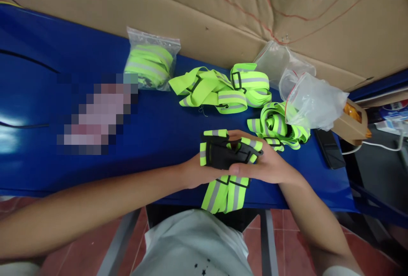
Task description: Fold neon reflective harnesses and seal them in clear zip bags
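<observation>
Near the front edge of the table, I hold a neon yellow-green reflective belt point(216, 197) with grey stripes. Its black plastic buckle point(219, 155) lies across my hands, facing up. My right hand point(269, 163) is closed around the belt from the right, thumb pressed on the buckle's lower edge. My left hand point(197, 172) comes in from the left under the buckle and is closed on the belt, its fingers mostly hidden. Folded strap ends show beside the buckle, and two bands with black sliders hang below over the table edge.
Behind lie loose reflective belts point(207, 87), a rolled one point(251, 83) and another coiled bundle point(277, 125). A zip bag point(151, 61) holds one more. Clear plastic bags point(315, 99), a phone point(330, 148) and a cardboard box point(352, 123) are at right. A pixelated item point(98, 114) lies left.
</observation>
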The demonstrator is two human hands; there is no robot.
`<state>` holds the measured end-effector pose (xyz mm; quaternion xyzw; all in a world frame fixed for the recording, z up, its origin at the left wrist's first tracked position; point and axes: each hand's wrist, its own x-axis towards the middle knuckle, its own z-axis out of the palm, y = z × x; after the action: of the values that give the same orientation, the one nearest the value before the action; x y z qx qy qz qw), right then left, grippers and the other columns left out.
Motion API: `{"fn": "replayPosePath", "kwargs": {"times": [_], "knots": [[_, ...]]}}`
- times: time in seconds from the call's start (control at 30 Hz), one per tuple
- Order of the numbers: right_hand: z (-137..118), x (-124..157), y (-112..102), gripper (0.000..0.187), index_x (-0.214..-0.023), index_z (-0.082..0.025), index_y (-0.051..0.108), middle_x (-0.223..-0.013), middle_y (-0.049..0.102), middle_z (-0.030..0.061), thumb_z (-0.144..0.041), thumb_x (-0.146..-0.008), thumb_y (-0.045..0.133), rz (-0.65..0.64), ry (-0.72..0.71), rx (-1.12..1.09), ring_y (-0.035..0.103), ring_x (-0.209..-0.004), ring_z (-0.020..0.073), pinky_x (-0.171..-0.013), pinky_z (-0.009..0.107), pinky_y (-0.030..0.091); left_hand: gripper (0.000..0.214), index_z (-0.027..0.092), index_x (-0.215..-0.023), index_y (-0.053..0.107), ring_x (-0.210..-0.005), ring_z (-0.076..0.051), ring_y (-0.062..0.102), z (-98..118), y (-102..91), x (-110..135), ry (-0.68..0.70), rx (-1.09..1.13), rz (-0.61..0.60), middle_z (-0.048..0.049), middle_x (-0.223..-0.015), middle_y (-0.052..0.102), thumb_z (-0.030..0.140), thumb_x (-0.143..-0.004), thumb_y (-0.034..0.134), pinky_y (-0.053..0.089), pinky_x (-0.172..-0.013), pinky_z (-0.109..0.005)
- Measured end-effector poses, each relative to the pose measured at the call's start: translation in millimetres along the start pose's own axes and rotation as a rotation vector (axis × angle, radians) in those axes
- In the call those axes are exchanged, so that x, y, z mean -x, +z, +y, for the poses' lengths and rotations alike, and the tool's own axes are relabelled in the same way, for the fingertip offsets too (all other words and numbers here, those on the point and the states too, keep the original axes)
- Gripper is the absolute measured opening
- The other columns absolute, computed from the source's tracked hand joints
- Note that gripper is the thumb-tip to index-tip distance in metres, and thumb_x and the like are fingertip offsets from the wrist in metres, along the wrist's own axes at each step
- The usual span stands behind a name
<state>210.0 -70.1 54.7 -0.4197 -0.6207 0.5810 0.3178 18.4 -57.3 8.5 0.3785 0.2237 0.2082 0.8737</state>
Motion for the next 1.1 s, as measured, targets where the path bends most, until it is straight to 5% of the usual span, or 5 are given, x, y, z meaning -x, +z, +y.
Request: {"fn": "replayPosePath", "kwargs": {"times": [0.13,0.3,0.5,0.83,1.1], "knots": [[-4,5,4,0.052,-0.122,-0.024,0.071,-0.098,0.076,0.0013,-0.031,-0.074,0.090,0.074,0.188,-0.168,0.064,-0.051,0.0104,-0.043,0.023,0.054,0.045,0.016,-0.114,0.074,-0.100,-0.027,0.076,5,5.0,-2,-0.020,-0.032,-0.055,-0.0113,-0.101,0.079,0.039,-0.078,0.089,0.058,-0.098,-0.043],[-4,7,1,0.030,-0.099,-0.020,0.079,-0.061,0.067,-0.0042,-0.031,-0.074,0.090,0.143,0.260,-0.254,0.057,-0.039,0.0119,-0.039,0.025,0.051,0.034,0.017,-0.112,0.075,-0.086,-0.020,0.076,10,14.5,-4,-0.052,0.127,-0.094,-0.0077,-0.094,0.079,0.023,-0.080,0.085,0.059,-0.091,-0.036],[-7,7,-10,0.025,-0.091,-0.025,0.083,-0.086,0.079,-0.0028,-0.030,-0.069,0.094,0.324,0.153,-0.086,0.074,-0.076,0.0172,-0.067,0.025,0.059,0.017,0.015,-0.091,0.078,-0.084,-0.019,0.076,8,13.1,-2,-0.301,0.325,-0.219,-0.0068,-0.091,0.078,0.027,-0.080,0.085,0.062,-0.082,-0.031],[-23,14,-23,0.045,-0.134,-0.036,0.070,-0.140,0.067,-0.0020,-0.015,-0.095,0.068,0.238,-0.184,0.464,0.064,-0.131,0.0262,-0.114,0.044,0.053,0.021,0.012,-0.094,0.077,-0.085,-0.019,0.074,10,6.2,-3,-0.242,0.268,-0.258,-0.0096,-0.092,0.075,0.032,-0.090,0.076,0.062,-0.077,-0.030],[-7,5,-30,0.063,-0.139,-0.029,0.066,-0.150,0.059,0.0076,0.003,-0.086,0.056,0.055,-0.472,0.669,0.059,-0.136,0.0273,-0.112,0.047,0.049,0.080,0.011,-0.085,0.074,-0.071,-0.020,0.070,19,-0.5,-5,-0.170,0.043,-0.107,-0.0118,-0.079,0.071,0.087,-0.085,0.048,0.060,-0.064,-0.030]]}}
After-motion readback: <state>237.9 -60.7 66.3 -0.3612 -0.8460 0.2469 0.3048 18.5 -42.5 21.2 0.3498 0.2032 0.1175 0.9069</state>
